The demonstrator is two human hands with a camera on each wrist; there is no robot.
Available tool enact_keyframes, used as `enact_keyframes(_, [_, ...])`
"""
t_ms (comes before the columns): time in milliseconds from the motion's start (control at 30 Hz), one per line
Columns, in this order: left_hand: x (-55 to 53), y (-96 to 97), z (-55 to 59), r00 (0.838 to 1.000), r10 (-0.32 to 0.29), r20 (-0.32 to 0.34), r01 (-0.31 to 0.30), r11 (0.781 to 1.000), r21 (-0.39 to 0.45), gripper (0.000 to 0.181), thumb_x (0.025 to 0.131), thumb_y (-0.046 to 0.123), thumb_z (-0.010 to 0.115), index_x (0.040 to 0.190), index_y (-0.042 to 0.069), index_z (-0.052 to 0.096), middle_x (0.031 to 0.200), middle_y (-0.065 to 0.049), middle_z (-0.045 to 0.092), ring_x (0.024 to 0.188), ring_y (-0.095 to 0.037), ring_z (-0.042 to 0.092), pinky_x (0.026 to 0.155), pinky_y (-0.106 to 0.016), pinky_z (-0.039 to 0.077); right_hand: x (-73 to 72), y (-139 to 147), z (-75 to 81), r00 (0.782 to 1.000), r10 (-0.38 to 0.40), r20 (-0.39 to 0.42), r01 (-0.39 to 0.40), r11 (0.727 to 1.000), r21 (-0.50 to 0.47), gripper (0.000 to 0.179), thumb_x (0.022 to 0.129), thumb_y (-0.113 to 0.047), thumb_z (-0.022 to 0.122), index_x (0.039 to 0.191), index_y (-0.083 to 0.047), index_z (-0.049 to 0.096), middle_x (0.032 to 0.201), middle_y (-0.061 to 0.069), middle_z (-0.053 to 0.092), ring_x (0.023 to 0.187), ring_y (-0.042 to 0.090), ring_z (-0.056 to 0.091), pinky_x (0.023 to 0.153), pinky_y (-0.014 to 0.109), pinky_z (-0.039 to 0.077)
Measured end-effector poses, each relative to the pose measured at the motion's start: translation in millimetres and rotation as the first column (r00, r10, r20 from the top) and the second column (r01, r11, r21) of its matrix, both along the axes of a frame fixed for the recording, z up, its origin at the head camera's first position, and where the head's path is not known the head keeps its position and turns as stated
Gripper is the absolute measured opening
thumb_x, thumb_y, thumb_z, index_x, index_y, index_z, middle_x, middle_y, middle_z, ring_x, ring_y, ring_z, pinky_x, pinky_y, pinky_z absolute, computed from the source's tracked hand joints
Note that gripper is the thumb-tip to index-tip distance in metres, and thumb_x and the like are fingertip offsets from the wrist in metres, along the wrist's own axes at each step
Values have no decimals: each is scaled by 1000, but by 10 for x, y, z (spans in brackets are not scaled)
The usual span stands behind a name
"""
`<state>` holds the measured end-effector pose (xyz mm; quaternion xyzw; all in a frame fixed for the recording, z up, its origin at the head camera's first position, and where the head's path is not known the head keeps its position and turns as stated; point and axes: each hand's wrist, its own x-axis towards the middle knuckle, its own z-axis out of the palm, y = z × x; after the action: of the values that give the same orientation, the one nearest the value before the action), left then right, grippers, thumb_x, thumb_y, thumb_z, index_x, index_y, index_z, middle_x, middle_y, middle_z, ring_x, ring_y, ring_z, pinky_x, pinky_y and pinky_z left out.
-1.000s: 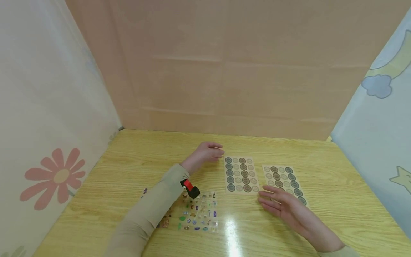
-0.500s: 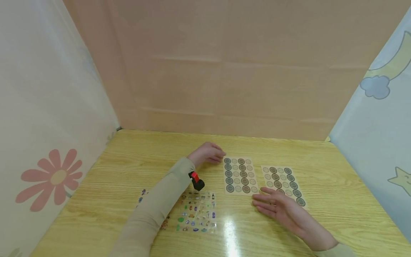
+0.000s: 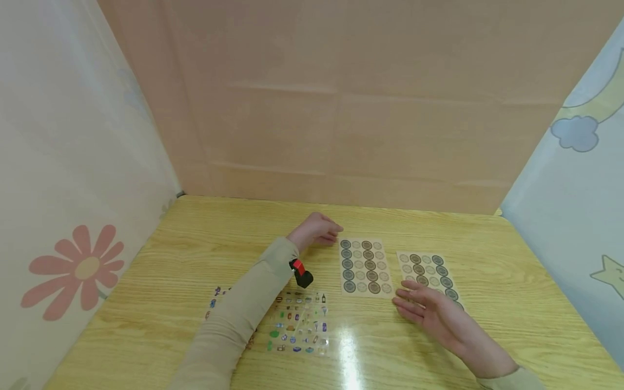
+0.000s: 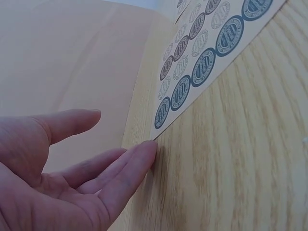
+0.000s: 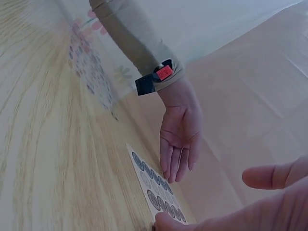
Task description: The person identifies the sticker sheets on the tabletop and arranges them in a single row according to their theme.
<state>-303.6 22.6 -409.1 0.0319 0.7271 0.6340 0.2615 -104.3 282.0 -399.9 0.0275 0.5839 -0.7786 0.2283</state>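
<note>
My left hand [image 3: 317,227] is at the far left corner of a sheet of round stickers [image 3: 364,268], printed in dark and pale columns. In the left wrist view, the fingertips [image 4: 148,147] lie at that sheet's corner, with the thumb held apart; whether they press on it cannot be seen. My right hand [image 3: 436,319] hovers with loosely extended fingers over the near part of a second sheet of round stickers [image 3: 428,269], partly hiding it. Its fingertips come close to the first sheet's near right corner. Neither hand grips anything.
A clear sheet of small colourful stickers [image 3: 299,322] lies nearer on the wooden table [image 3: 380,346]. Another sticker sheet [image 3: 214,303] is mostly hidden under the left forearm. A black and red wrist device [image 3: 301,273] sits on the left sleeve. Draped sheets enclose the back and sides.
My left hand has shifted slightly right, to the far corner of the first sheet. The right hand has moved a little left, then back right. The sheets lie where they were.
</note>
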Motion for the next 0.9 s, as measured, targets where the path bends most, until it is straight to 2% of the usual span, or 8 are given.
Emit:
enact_keyframes(100, [-7, 13, -5, 1000, -2, 11, 2, 1000, 10, 25, 88, 9, 68, 108, -6, 63, 113, -27, 61, 100, -36, 63, 88, -42, 54, -1, 14, 14, 1000, -14, 24, 15, 1000, -28, 51, 101, -12, 37, 141, 9, 12, 142, 29, 19, 125, 33, 44, 110, 41, 32])
enact_keyframes(200, [-22, 23, -13, 1000, -1, 23, 0, 1000, 9, 24, 88, 9, 69, 106, -6, 63, 110, -27, 62, 97, -35, 64, 86, -41, 55, -6, 35, 21, 999, -14, 40, 17, 997, -78, 30, 102, -13, 37, 128, 3, 34, 141, 31, 20, 126, 35, 43, 111, 42, 31])
enact_keyframes(267, [-34, 27, -17, 999, -5, 33, 5, 1000, 6, 25, 88, 9, 69, 106, -6, 63, 109, -26, 63, 96, -34, 65, 85, -40, 56, -10, 41, 19, 999, -13, 45, 18, 994, -109, 26, 103, -13, 35, 124, 1, 38, 142, 34, 17, 127, 36, 41, 111, 43, 30])
enact_keyframes(333, [-51, 30, -31, 999, -7, 45, 6, 1000, 7, 25, 88, 9, 70, 107, -5, 63, 108, -25, 64, 95, -33, 66, 83, -39, 56, -14, 40, 19, 999, -6, 47, 12, 992, -123, 33, 103, -14, 34, 129, 5, 33, 143, 38, 12, 129, 37, 38, 112, 43, 28])
enact_keyframes(433, [-71, 33, -49, 998, -8, 67, 7, 1000, 18, 25, 88, 8, 69, 109, -5, 63, 108, -23, 64, 94, -32, 65, 83, -38, 56, -26, 33, 20, 999, 10, 42, -5, 993, -121, 53, 103, -16, 30, 141, 14, 7, 145, 42, 0, 132, 40, 32, 113, 43, 24])
enact_keyframes(533, [-90, 38, -81, 997, -7, 81, 4, 999, 36, 25, 88, 5, 68, 109, -7, 63, 106, -24, 64, 93, -31, 66, 82, -37, 57, -42, 35, 21, 999, 31, 42, -26, 993, -117, 64, 103, -17, 26, 141, 17, -13, 146, 41, -6, 135, 41, 27, 114, 43, 21])
enact_keyframes(733, [-82, 30, -124, 999, -14, 44, 12, 999, 37, 31, 86, -6, 66, 116, -10, 62, 107, -22, 65, 91, -29, 68, 79, -35, 58, -79, 56, -3, 998, 26, 65, -19, 995, -102, 63, 103, -17, 24, 141, 18, -12, 147, 40, -3, 134, 36, 29, 115, 41, 20])
enact_keyframes(900, [-67, 14, -152, 1000, 8, 12, -8, 1000, 15, 29, 83, -10, 67, 112, -8, 66, 106, -19, 66, 87, -27, 69, 75, -32, 59, -119, 71, -9, 997, 35, 68, -30, 996, -82, 62, 103, -19, 23, 141, 19, -8, 147, 40, -2, 135, 35, 28, 116, 40, 18])
